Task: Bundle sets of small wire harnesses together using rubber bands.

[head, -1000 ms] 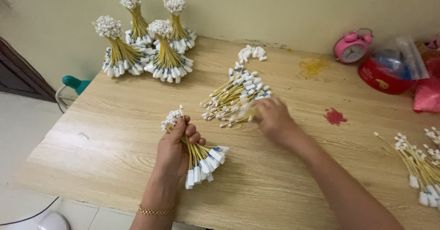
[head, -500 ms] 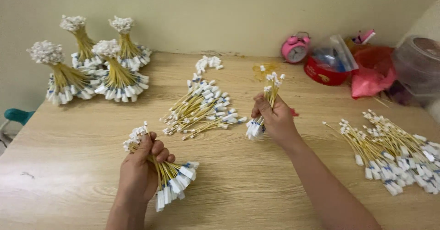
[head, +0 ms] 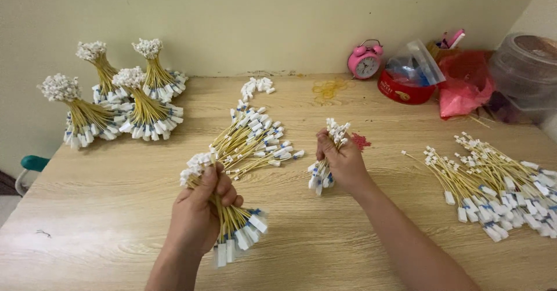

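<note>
My left hand [head: 200, 212] grips a thick bundle of yellow wires with white end connectors [head: 241, 230], held upright just above the wooden table [head: 104, 210]. Its white tips fan out above and below the fist. My right hand [head: 342, 163] holds a smaller bunch of the same wires [head: 322, 175], a little right of the middle. Between and behind the hands lies a loose pile of wires [head: 249, 140] on the table.
Several tied wire bundles [head: 119, 102] stand at the back left. Another loose pile of wires [head: 493, 181] lies at the right. A pink alarm clock [head: 365, 60], a red tin [head: 404, 88], a pink bag [head: 464, 88] and a clear tub [head: 525, 70] line the back right. Yellow rubber bands [head: 328, 88] lie near the wall.
My right hand lifted a small bunch from the loose pile and drew it to the right, clear of the pile. The view shifted right, revealing the right pile. My left hand kept its bundle.
</note>
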